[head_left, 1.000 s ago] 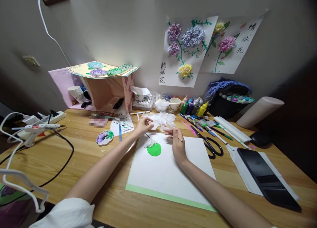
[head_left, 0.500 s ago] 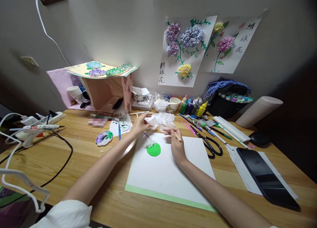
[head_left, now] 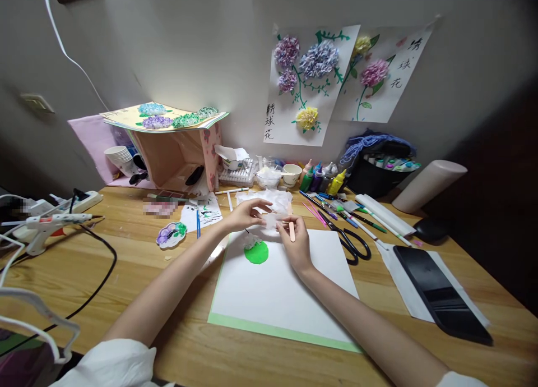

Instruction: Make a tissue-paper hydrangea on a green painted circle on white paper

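A wide wooden desk (head_left: 105, 275) fills the view, and on the wall behind it hang two paper posters (head_left: 311, 84) with paper flowers. On the desk, in front of the person, lies a big white sheet (head_left: 277, 291) on a green backing, with a green painted circle (head_left: 256, 253) near its far left corner; a small white tuft sits on the top edge of this circle. To the right of the sheet lies a black tablet (head_left: 441, 294) on white paper, and between them black scissors (head_left: 351, 242). At the far left a glue gun (head_left: 46, 227) rests near a power strip. Both hands are close together above the far edge of the sheet. The left hand (head_left: 244, 214) pinches a small piece of white tissue (head_left: 269, 221) with thumb and fingers, and the right hand (head_left: 296, 238) touches the same piece while it grips a wooden stick (head_left: 291, 225), which points away from the person. Just behind the hands lies a pile of white tissue pieces (head_left: 269, 199).
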{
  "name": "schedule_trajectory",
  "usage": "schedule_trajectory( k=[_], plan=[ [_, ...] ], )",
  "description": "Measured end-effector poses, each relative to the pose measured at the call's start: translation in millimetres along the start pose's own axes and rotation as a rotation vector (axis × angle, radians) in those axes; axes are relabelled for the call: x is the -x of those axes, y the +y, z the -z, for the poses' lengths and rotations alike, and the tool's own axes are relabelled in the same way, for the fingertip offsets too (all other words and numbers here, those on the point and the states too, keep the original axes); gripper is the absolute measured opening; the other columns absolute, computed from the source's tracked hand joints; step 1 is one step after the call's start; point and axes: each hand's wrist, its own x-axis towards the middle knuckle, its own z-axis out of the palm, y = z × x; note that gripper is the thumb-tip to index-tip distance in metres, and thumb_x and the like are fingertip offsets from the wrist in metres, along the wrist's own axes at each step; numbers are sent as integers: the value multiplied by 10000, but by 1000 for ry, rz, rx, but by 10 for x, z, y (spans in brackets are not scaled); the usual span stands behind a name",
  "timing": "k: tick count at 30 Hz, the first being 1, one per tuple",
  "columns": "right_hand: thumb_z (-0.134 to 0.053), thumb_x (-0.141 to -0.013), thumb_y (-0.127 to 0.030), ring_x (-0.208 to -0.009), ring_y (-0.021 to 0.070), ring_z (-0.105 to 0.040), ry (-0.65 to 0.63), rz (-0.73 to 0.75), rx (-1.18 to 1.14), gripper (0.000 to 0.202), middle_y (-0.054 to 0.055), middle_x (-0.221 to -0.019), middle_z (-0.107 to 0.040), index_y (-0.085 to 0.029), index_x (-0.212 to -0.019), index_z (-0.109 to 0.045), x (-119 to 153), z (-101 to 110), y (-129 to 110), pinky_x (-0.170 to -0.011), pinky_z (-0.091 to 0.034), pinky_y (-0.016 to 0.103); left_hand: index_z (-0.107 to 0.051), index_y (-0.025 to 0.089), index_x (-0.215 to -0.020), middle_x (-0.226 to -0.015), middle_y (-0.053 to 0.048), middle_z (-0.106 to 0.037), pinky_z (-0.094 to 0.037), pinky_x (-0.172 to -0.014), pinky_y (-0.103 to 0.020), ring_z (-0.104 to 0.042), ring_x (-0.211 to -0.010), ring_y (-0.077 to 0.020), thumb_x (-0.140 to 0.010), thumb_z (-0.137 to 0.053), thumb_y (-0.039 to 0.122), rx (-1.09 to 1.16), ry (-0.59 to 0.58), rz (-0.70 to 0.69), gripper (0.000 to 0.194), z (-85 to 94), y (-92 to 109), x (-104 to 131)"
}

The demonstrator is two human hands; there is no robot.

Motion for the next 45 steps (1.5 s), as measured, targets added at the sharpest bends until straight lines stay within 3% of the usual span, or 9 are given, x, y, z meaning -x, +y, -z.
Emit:
schedule_trajectory(
  k=[4,9,13,18,21,25,30,37,45],
  plan=[
    [-575,-767,-310,-790,198,-576,90,49,136,184,48,-873,-594,-212,-886,-474,-81,70,41,-723,-452,334,-600,117,-1055,-991,-113,-648,-503,-662,-246,-622,-708,-116,-625,-731,189,-22,150,46,455,50,-61,36],
    [-551,-784,-299,-959,228,-570,91,50,171,214,93,-1074,-605,-215,-965,-476,-129,106,71,-849,-423,395,-619,117,-927,-802,-50,-646,-521,-711,-276,-627,-738,-139,-627,-731,245,54,340,108,345,128,-50,303],
    [-420,-890,-315,-1043,213,-540,75,174,107,176,83,-1083,-599,-219,-1010,-505,-49,88,-40,-917,-388,396,-614,134,-935,-791,-39,-660,-518,-683,-256,-631,-715,-132,-662,-711,300,111,330,177,334,126,10,627],
    [-370,-925,-333,-794,195,-558,-81,416,162,254,30,-779,-607,-240,-954,-604,99,96,-147,-785,-417,368,-633,135,-886,-708,-30,-682,-498,-619,-224,-639,-651,-126,-637,-722,237,141,119,313,283,16,1,874],
    [-326,-934,-363,-669,188,-542,-206,582,186,340,33,-712,-617,-247,-909,-645,181,116,-138,-681,-422,361,-638,136,-868,-697,-36,-690,-505,-627,-237,-651,-652,-138,-643,-700,199,93,36,328,241,-44,-60,929],
    [-320,-924,-420,-560,175,-515,-474,698,151,397,33,-614,-611,-249,-822,-664,243,118,-128,-557,-422,324,-649,145,-881,-720,-35,-683,-505,-634,-239,-650,-676,-142,-667,-670,183,-97,67,246,219,-74,-126,969],
    [-419,-881,-484,-548,163,-514,-668,648,207,357,30,-605,-608,-255,-730,-647,246,71,-155,-540,-424,294,-648,146,-870,-733,-30,-663,-502,-637,-225,-635,-683,-131,-694,-642,185,-205,151,188,181,-96,-158,979],
    [-351,-940,-230,-571,148,-478,-604,960,240,227,41,-649,-586,-181,-865,-559,238,8,-176,-519,-388,255,-629,153,-891,-739,-16,-654,-502,-617,-213,-630,-674,-121,-712,-619,182,-271,218,127,181,-146,-160,954],
    [-380,-932,-189,-586,150,-459,-593,946,320,154,37,-658,-586,-181,-879,-524,223,-16,-169,-525,-395,250,-615,166,-909,-731,-6,-658,-507,-613,-214,-630,-660,-118,-728,-629,205,-256,263,123,185,-170,-160,944]
  ],
)
